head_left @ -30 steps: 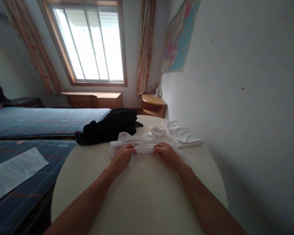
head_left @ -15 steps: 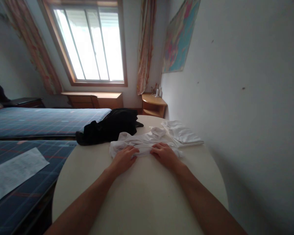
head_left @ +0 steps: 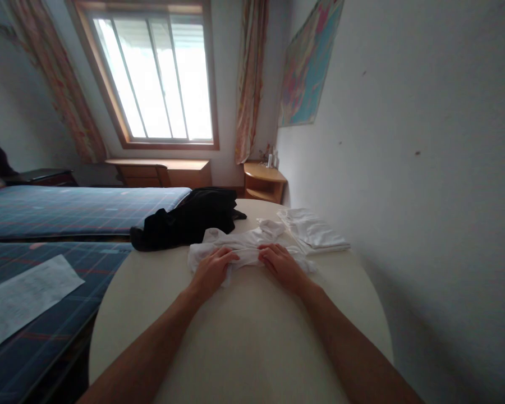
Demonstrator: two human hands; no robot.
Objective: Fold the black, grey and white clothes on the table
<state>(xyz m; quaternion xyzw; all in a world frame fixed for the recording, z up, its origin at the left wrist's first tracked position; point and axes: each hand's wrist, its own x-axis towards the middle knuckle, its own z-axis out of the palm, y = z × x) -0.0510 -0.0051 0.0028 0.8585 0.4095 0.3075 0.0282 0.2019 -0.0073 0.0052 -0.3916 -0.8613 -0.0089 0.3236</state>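
A crumpled white garment (head_left: pixel 239 241) lies on the round cream table (head_left: pixel 252 342); its exact kind is hard to make out. My left hand (head_left: pixel 212 269) is closed on the near left part of it, and a bit of the fabric hangs out below the fingers. On the near right part, my right hand (head_left: pixel 281 266) has its fingers curled over the cloth and pinched on it. Between the two hands runs a bunched strip of the garment. My thumbs are partly hidden.
Folded white clothing (head_left: pixel 313 230) lies to the right at the back, near the wall. A black garment (head_left: pixel 197 216) is heaped at the back left. Beside the table, a plaid mattress (head_left: pixel 109 264) bears a paper sheet (head_left: pixel 31 297). A corner shelf (head_left: pixel 264 173) stands behind.
The fingers of my left hand have drawn in slightly, and a bit of white fabric now shows below that hand. The right hand has barely moved.
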